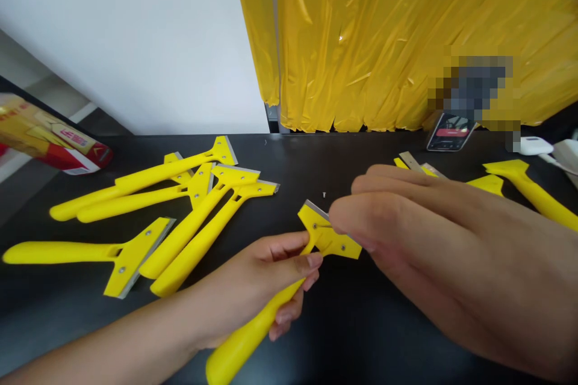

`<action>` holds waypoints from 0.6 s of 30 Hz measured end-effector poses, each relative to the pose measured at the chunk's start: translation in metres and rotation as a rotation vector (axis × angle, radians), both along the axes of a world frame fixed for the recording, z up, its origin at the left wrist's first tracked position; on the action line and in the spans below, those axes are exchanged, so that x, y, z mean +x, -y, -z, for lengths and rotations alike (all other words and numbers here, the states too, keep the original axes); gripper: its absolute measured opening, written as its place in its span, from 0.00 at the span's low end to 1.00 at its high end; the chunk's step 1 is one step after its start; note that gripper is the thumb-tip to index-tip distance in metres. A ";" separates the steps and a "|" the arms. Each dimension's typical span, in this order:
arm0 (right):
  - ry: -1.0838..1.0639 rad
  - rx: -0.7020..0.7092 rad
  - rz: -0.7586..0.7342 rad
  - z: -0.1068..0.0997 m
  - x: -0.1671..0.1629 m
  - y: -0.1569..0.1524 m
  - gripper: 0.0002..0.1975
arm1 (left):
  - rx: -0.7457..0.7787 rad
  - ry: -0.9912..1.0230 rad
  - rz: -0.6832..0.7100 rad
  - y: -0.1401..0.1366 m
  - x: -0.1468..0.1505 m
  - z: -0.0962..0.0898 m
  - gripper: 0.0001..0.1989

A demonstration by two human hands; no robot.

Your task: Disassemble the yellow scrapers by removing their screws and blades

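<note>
My left hand [266, 280] grips the neck of a yellow plastic scraper [327, 234], its handle [239, 343] pointing toward me and its head raised over the black table [343, 325]. My right hand [415, 234] reaches in from the right, thumb and fingertips pinching the scraper's head at the metal blade edge [316, 209]. Which hand bears the weight I cannot tell; both touch it.
Several finished yellow scrapers [180, 204] lie in a pile at the left. More scraper parts and loose blades [418, 165] sit at the right back, with another scraper [533, 189]. A phone [449, 132] leans near the yellow plastic curtain [406, 36]. A red-and-gold box [49, 138] lies far left.
</note>
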State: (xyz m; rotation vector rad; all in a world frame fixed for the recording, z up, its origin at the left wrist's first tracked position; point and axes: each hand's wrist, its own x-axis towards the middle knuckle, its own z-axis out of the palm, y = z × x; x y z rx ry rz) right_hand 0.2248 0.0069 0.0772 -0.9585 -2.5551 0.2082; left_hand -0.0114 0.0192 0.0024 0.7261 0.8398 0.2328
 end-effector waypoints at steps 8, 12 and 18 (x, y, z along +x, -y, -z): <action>0.025 0.069 0.112 0.002 -0.005 0.000 0.10 | -0.013 0.014 -0.011 -0.002 0.000 0.000 0.15; 0.023 0.089 0.175 0.000 -0.005 0.003 0.08 | -0.015 0.016 -0.028 -0.002 0.001 -0.001 0.14; 0.046 0.061 0.294 0.003 -0.006 0.008 0.11 | 0.003 0.025 -0.026 -0.003 0.000 0.002 0.12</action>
